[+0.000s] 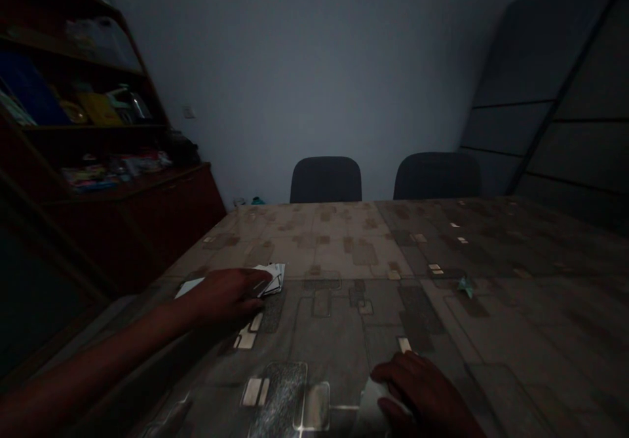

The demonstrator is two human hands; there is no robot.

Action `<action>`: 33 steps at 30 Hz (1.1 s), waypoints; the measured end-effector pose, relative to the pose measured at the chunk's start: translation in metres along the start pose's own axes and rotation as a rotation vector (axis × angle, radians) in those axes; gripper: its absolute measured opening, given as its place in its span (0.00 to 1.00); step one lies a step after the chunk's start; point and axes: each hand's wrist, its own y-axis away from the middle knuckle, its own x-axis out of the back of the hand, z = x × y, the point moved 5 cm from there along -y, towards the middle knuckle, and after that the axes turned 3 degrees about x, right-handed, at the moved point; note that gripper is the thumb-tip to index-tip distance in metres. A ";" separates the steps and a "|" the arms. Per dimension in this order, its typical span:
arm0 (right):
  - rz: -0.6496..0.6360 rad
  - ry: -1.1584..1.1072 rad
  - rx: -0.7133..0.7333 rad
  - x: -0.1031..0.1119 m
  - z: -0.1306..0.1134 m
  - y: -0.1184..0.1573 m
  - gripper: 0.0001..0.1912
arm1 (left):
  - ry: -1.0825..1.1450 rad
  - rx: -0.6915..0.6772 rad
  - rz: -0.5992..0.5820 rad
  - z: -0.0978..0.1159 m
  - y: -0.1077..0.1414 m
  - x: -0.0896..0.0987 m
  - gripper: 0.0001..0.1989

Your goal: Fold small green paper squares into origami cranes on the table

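- Covering cards (277, 278) with left hand (230, 292), seen just beyond its fingertips; cannot tell whether gripped or merely touched.
- Gripping paper (370, 404) between thumb and fingers of right hand (420, 387).
- Noted green scrap (465, 287) on table (331, 340), well beyond right fingers.

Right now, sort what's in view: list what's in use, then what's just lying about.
In use: pale cards under the left grip; pale piece in the right grip.

Just about: small green object on the table; dark chairs beyond; cabinet at left.
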 end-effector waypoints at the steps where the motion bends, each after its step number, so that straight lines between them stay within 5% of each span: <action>1: 0.020 -0.001 0.020 0.000 0.000 0.000 0.08 | 0.001 -0.010 0.014 0.003 -0.001 0.000 0.29; 5: -0.015 0.015 0.022 0.000 0.002 0.000 0.10 | 0.008 -0.088 0.056 0.014 -0.021 0.004 0.37; 10: -0.072 0.027 0.008 0.000 0.003 0.000 0.11 | 0.036 -0.210 0.068 0.033 -0.045 -0.003 0.20; 19: -0.080 0.003 -0.036 0.000 0.001 0.001 0.12 | 0.107 -0.276 0.104 0.012 -0.021 0.000 0.19; 24: -0.057 0.038 0.011 0.000 0.003 0.001 0.11 | 0.207 -0.088 0.317 0.002 0.000 0.016 0.21; 28: -0.014 0.047 0.047 0.003 0.000 0.000 0.10 | 0.278 0.037 0.460 0.049 0.042 0.005 0.17; 30: 0.011 0.049 0.043 0.006 -0.002 -0.001 0.10 | 0.231 -0.151 0.467 0.073 0.054 0.004 0.19; 31: 0.018 0.050 0.037 0.007 -0.003 -0.002 0.10 | 0.200 -0.154 0.452 0.070 0.053 0.006 0.20; 33: 0.012 0.049 0.023 0.007 -0.003 -0.002 0.11 | 0.231 0.210 0.434 0.021 0.038 0.015 0.19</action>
